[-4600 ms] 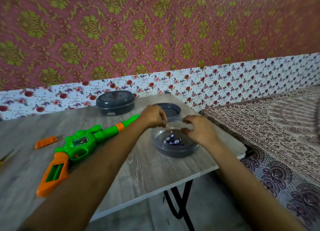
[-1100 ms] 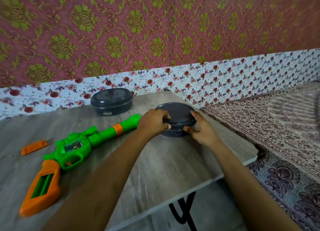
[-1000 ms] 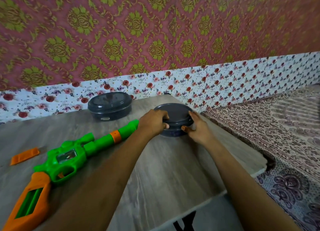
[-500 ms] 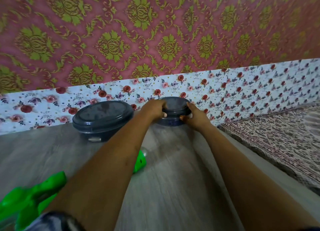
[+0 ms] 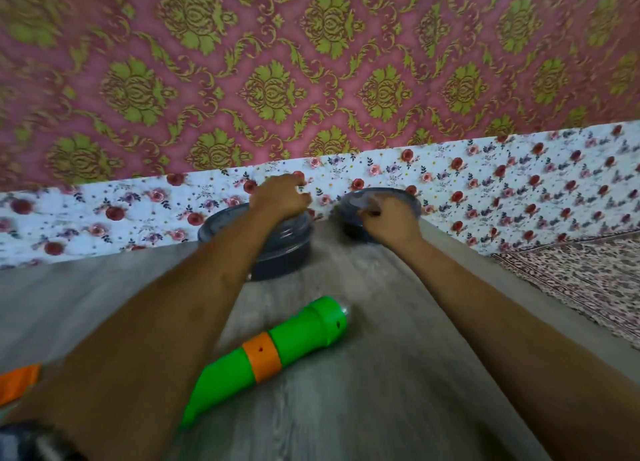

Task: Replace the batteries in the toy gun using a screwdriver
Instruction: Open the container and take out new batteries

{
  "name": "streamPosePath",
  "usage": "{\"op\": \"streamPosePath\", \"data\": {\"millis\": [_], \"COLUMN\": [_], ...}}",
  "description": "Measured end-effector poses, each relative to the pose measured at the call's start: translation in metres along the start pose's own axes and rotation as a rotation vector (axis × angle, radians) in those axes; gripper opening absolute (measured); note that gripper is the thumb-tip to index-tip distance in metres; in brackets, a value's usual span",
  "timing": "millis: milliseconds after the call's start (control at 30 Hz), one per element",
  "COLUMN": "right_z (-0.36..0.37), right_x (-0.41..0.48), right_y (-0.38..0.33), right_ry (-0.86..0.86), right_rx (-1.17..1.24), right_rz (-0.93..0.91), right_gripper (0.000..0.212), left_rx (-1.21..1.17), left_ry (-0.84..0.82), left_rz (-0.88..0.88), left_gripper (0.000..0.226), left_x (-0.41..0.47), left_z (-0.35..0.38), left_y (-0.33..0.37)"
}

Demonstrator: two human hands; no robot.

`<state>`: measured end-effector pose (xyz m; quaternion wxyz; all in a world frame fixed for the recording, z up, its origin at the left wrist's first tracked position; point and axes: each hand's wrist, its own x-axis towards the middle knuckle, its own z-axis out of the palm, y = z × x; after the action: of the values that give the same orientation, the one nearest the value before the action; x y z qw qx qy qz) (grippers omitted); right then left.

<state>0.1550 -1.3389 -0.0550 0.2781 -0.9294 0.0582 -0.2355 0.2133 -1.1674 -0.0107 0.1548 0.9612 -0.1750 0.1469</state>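
Head view: toy gun (image 5: 294, 339) lies below both hands, barrel slanting toward upper right, beside the left arm (image 5: 166, 322); right hand (image 5: 389, 220) grips a container (image 5: 407, 199); left hand (image 5: 280, 197) curled, hold unclear.

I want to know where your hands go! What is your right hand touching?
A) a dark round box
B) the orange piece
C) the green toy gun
A: the right hand has its curled fingers on the lid of the dark round box by the wall, well apart from the green toy gun lying nearer on the table.
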Motion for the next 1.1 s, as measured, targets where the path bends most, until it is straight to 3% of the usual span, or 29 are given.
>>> {"op": "streamPosePath", "data": {"millis": [100,167,233,300,400,633,833,1100], "right_z": [0.021,0.034,0.046,0.051,0.054,0.014,-0.071,-0.159], "right_x": [-0.020,-0.026,-0.026,-0.025,-0.030,-0.046,-0.100,-0.240], "right_y": [-0.041,-0.060,-0.071,-0.081,-0.092,-0.099,-0.083,-0.024], "right_ry": [-0.187,-0.260,-0.312,-0.349,-0.386,-0.242,-0.078,0.013], "right_rx": [0.205,0.420,0.593,0.670,0.751,0.778,0.801,0.754], "right_rz": [0.009,0.141,0.282,0.354,0.418,0.376,0.343,0.405], "right_gripper": [0.018,0.035,0.060,0.063,0.061,0.069,0.052,0.049], "left_rx": [0.002,-0.064,-0.246,-0.493,-0.710,-0.921,-0.997,-1.070], "left_ry": [-0.034,-0.086,-0.145,-0.191,-0.185,-0.099,-0.096,-0.251], "left_rz": [-0.281,-0.447,-0.568,-0.659,-0.733,-0.728,-0.528,-0.428], "left_gripper": [0.050,0.056,0.067,0.073,0.056,0.052,0.047,0.039], "left_x": [-0.019,-0.033,-0.044,-0.052,-0.061,-0.079,-0.113,-0.223], "left_z": [-0.017,-0.022,-0.023,-0.022,-0.019,-0.035,-0.076,-0.075], "left_y": [-0.053,-0.082,-0.098,-0.101,-0.098,-0.075,-0.003,0.099]}}
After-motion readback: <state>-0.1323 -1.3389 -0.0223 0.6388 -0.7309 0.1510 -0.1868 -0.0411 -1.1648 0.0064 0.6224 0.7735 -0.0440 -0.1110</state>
